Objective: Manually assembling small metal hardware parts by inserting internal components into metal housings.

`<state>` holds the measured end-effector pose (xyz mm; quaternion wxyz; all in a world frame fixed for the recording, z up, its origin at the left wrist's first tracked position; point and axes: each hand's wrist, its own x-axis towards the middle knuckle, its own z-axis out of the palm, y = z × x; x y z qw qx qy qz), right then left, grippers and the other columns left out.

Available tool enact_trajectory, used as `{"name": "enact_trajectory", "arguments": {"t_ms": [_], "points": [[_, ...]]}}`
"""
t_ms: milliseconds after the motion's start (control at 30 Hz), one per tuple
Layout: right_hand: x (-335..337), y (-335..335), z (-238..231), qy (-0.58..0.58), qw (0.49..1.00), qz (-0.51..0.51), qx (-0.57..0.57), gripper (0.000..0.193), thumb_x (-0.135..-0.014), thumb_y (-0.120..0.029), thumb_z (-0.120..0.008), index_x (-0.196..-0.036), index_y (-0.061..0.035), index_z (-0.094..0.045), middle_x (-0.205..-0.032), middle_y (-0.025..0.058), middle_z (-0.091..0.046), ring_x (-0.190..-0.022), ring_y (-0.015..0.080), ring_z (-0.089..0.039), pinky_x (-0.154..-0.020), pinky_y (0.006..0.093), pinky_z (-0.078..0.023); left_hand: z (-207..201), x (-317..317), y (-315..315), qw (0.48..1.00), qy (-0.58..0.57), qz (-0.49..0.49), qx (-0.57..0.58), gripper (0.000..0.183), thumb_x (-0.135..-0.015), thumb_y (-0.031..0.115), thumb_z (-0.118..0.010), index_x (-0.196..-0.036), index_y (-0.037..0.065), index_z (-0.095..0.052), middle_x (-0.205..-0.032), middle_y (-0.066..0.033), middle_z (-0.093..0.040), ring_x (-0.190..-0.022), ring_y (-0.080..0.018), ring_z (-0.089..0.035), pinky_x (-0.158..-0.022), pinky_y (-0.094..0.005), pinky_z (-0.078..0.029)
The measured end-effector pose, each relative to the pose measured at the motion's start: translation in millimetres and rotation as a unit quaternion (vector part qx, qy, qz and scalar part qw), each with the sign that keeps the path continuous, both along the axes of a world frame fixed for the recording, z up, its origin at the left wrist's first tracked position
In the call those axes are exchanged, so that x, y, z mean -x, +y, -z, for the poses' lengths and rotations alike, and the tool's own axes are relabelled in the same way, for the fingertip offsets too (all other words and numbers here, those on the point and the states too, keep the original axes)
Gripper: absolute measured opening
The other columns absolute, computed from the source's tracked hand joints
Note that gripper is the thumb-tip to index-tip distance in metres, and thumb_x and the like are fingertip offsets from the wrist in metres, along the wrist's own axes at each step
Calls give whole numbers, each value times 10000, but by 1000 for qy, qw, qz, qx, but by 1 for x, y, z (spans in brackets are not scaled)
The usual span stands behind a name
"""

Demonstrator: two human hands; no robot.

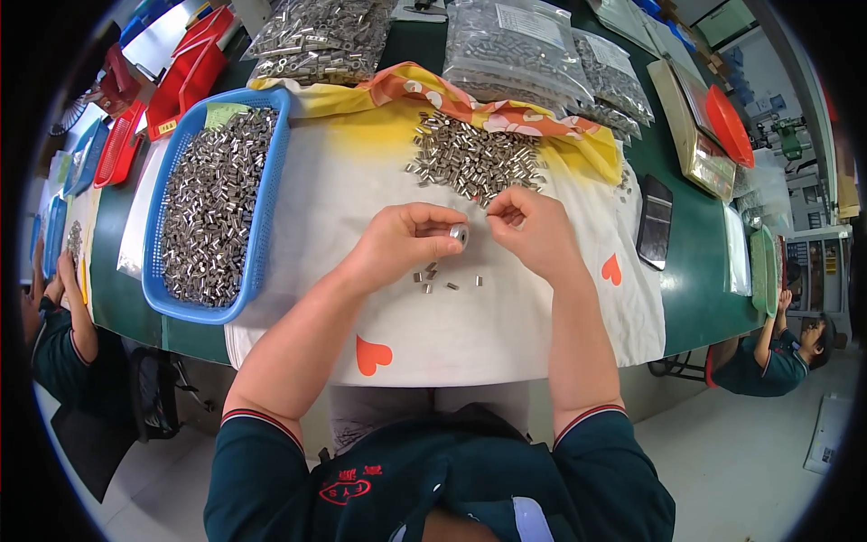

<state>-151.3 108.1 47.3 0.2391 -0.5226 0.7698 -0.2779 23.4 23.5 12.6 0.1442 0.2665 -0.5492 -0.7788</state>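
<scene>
My left hand (406,239) grips a short, thick metal cylinder (461,236) with a dark round hole in its end, between thumb and fingers. Just right of it, my right hand (535,230) is closed in a pinch. Whatever lies between those fingertips is too small or hidden to make out. Right beyond both hands, a heap of small shiny metal sleeves (477,158) is spread on a white cloth (316,235) printed with red hearts. Several loose metal sleeves (452,286) lie on the cloth nearer to me, below the hands.
At the left stands a blue basket (282,135) full of small metal sleeves. Bags of metal parts (515,50) line the back, behind a folded yellow-orange cloth edge (433,86). A phone (655,221) lies at the right. Co-workers sit on both sides.
</scene>
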Motion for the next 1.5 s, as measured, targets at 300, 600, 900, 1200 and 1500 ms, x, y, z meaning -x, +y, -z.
{"name": "enact_trajectory", "arguments": {"t_ms": [300, 600, 900, 1200, 1500], "points": [[-17, 5, -1, -102, 984, -110, 92, 66, -717, -30, -602, -783, -21, -602, -736, 56, -594, -676, 152, -567, -609, 261, -453, 3, 1, 0, 999, 7, -32, 11, 324, -757, 46, -655, -1059, -31, -567, -937, -54, -618, -839, -84, -570, -745, -218, -470], [-10, 5, 3, -96, 983, -123, 99, 98, -720, -52, -616, -812, -18, -609, -724, 51, -599, -644, 143, -563, -597, 265, -447, 1, 3, 1, 998, -36, -29, 35, 322, -740, 56, -678, -1041, -12, -588, -907, -36, -621, -806, -68, -566, -722, -202, -469], [10, -6, 25, -18, 996, 24, 81, 145, -725, -63, -609, -866, -31, -607, -712, 47, -575, -622, 124, -534, -596, 250, -438, -2, 3, 5, 998, -54, 22, 36, 304, -725, 46, -686, -1015, 2, -604, -814, 2, -593, -744, -42, -537, -662, -182, -460], [1, -6, 28, 170, 981, -62, 69, 56, -718, -109, -599, -746, -61, -600, -730, 83, -556, -738, 253, -545, -654, 359, -447, 0, 3, 4, 998, -31, 10, 44, 291, -738, 42, -669, -1017, 0, -600, -834, -5, -598, -752, -49, -545, -669, -191, -466], [-11, 1, 2, -172, 980, -68, 76, 73, -720, -22, -605, -789, -5, -588, -745, 4, -589, -673, 76, -509, -623, 221, -429, -1, 1, -2, 997, 48, -43, -34, 332, -754, 19, -648, -1068, -29, -553, -907, -34, -611, -805, -70, -565, -724, -201, -468]]}}
